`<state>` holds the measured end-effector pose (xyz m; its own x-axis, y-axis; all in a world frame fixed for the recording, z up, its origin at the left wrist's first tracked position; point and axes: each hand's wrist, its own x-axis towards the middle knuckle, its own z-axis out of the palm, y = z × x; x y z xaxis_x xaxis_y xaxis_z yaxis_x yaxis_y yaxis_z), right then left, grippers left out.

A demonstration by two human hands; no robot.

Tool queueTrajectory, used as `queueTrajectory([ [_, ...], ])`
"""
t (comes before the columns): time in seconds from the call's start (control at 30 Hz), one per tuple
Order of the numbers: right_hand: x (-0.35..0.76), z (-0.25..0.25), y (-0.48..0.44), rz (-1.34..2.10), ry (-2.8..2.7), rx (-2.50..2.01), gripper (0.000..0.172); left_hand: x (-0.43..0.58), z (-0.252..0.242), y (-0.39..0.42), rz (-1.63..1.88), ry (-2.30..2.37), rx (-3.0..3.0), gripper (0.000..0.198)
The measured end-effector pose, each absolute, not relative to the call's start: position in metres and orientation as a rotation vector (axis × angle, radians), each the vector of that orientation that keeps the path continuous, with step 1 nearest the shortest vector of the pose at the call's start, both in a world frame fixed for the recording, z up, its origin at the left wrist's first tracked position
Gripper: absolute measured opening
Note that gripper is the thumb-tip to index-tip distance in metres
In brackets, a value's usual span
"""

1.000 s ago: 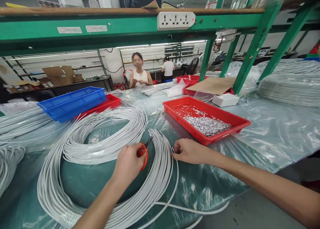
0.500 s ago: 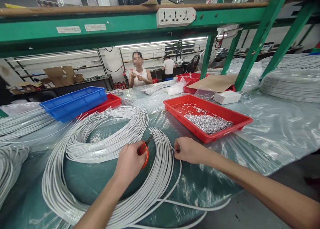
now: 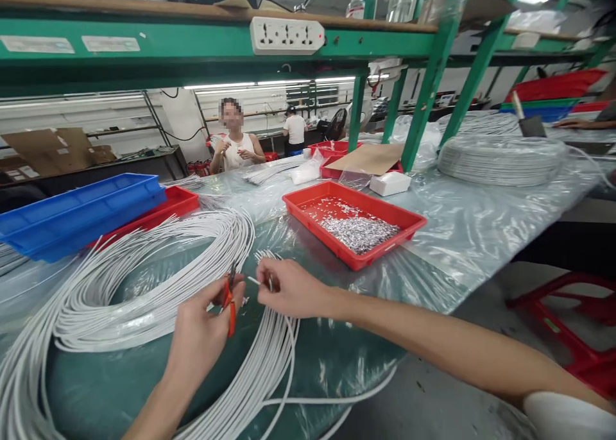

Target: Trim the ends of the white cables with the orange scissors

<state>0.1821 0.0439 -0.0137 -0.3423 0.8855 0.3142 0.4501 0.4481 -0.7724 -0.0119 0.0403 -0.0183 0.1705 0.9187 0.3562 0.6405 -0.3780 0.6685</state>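
Observation:
My left hand (image 3: 205, 318) is closed around the orange handles of a pair of scissors (image 3: 230, 306), whose dark blades point up and away from me. Just to the right, my right hand (image 3: 293, 286) pinches a white cable (image 3: 253, 280), its cut end sticking out leftward toward the blades. A small gap separates that end from the scissors. Beneath both hands lies a large coil of white cable (image 3: 262, 356) on the plastic-covered table, its many ends gathered behind my right hand. Another loop of white cables (image 3: 158, 299) overlaps it on the left.
A red tray (image 3: 356, 260) of small shiny metal pieces stands beyond my right hand. Blue (image 3: 81, 209) and red trays sit at the left. A green shelf frame (image 3: 192, 49) with a power strip (image 3: 287, 36) crosses above. A co-worker (image 3: 238, 148) faces me across the table.
My right hand has moved left toward the scissors, bringing the cable end close to the blades. The view has turned to the right.

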Motion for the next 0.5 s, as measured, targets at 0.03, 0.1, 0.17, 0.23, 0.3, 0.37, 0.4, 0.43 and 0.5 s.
queueTrajectory([
  [0.03,0.177,-0.012,0.047,0.752,-1.988,-1.083,0.011,-0.012,-0.017,0.04,1.105,1.475,2.093,0.036],
  [0.1,0.171,-0.013,0.054,0.786,-2.012,-0.994,0.014,-0.013,-0.016,0.04,1.182,1.472,2.086,0.037],
  [0.17,0.169,-0.017,0.06,0.836,-2.005,-0.896,0.016,-0.015,-0.015,0.041,1.221,1.49,2.031,0.038],
  [0.23,0.169,-0.025,0.063,0.9,-1.962,-0.813,0.016,-0.018,-0.016,0.043,1.234,1.53,1.978,0.039],
  [0.3,0.171,-0.035,0.064,0.979,-1.893,-0.763,0.014,-0.021,-0.018,0.046,1.205,1.579,1.963,0.04],
  [0.37,0.173,-0.043,0.062,1.047,-1.826,-0.752,0.013,-0.024,-0.021,0.048,1.134,1.601,1.957,0.041],
  [0.4,0.173,-0.046,0.06,1.064,-1.809,-0.76,0.013,-0.024,-0.024,0.049,1.101,1.596,1.949,0.042],
  [0.43,0.173,-0.048,0.058,1.07,-1.802,-0.776,0.014,-0.025,-0.027,0.05,1.082,1.584,1.94,0.044],
  [0.5,0.174,-0.05,0.054,1.054,-1.811,-0.827,0.016,-0.024,-0.035,0.05,1.111,1.565,1.92,0.048],
])
